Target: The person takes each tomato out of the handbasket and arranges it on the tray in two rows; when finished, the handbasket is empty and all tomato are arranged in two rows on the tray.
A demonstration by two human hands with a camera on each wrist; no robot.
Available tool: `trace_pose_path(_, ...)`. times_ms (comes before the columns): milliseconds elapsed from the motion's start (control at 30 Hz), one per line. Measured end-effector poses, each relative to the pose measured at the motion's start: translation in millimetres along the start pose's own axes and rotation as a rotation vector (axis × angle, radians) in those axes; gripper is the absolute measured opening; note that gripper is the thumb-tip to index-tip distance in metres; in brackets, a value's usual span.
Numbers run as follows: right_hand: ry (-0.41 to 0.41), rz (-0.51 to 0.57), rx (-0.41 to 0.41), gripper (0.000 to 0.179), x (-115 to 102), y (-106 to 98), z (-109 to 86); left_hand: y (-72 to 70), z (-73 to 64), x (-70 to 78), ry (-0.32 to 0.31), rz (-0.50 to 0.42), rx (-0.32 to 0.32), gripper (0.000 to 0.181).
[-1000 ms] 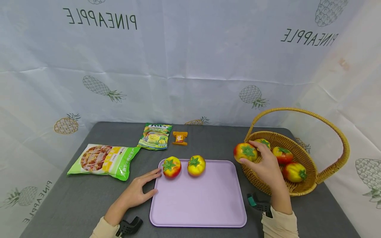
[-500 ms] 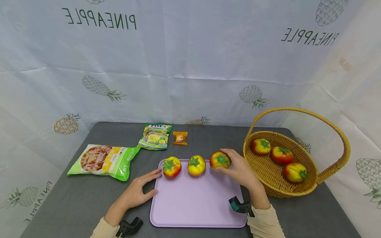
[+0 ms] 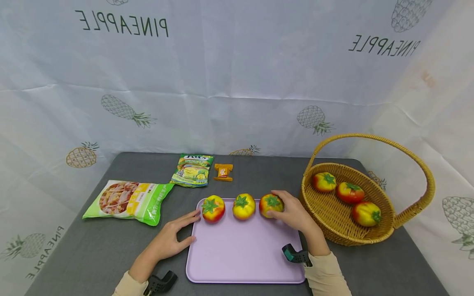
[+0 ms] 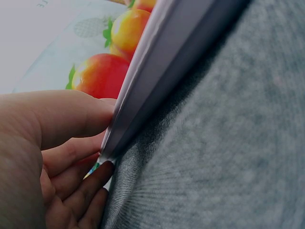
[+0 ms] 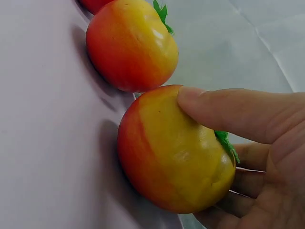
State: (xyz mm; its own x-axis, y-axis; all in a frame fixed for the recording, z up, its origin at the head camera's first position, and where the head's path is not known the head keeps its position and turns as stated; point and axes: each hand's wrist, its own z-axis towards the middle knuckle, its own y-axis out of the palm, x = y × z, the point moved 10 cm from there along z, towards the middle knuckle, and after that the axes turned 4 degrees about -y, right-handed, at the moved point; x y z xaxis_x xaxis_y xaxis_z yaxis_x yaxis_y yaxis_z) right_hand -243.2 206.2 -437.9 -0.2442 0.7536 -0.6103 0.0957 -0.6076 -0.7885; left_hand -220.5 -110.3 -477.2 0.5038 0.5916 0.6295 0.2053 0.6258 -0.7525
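My right hand (image 3: 294, 213) holds a red and yellow persimmon (image 5: 171, 157) with a green leafy top, thumb on one side and fingers on the other. This persimmon is at the back right of the lilac tray (image 3: 244, 255); whether it bears fully on the tray I cannot tell. Two similar fruits, a middle persimmon (image 3: 244, 206) and a left persimmon (image 3: 213, 209), stand in line with it along the back edge. My left hand (image 3: 168, 238) rests at the tray's left side, its thumb (image 4: 81, 114) and fingertips touching the rim.
On the right, a wicker basket (image 3: 326, 224) with a tall handle contains three more persimmons (image 3: 350, 193). A green and white food bag (image 3: 129, 200) lies left, a green candy bag (image 3: 192, 170) and small orange packet (image 3: 223, 172) behind the tray. A printed cloth (image 3: 237, 74) hangs behind.
My right hand has carried the persimmon left from the basket to the tray's back right and lowered it beside the other two. My left hand has stayed at the tray's edge.
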Motion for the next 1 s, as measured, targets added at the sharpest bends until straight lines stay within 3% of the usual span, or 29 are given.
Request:
trace_pose_path(333, 0.018, 0.057, -0.030, 0.073, 5.2, 5.0, 0.8, -0.2, -0.5, 0.1, 0.004, -0.001, 0.004, 0.051)
trace_pose_path(1000, 0.057, 0.053, -0.058, 0.083, 10.7, 5.8, -1.5, -1.3, -0.6, 1.6, 0.016, 0.010, 0.012, 0.052)
